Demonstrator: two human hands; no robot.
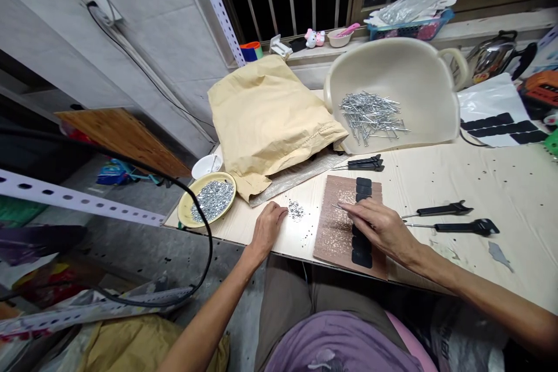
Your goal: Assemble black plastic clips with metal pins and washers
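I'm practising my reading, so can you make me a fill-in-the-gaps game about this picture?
1. The plate full of silver bits is coloured ____.
2. The right hand pinches a thin metal pin over the ____ board.
3. The cream scoop holds a pile of long ____.
4. The left hand lies beside a little heap on the pale ____.
Missing words: yellow, brown, nails, table.

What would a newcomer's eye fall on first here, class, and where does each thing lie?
Far across the table, a cream tub holds heaped nails. At the left edge sits a yellow dish of silvery parts. In front, the right hand pinches a thin pin over a brown board, the left hand beside loose metal bits.
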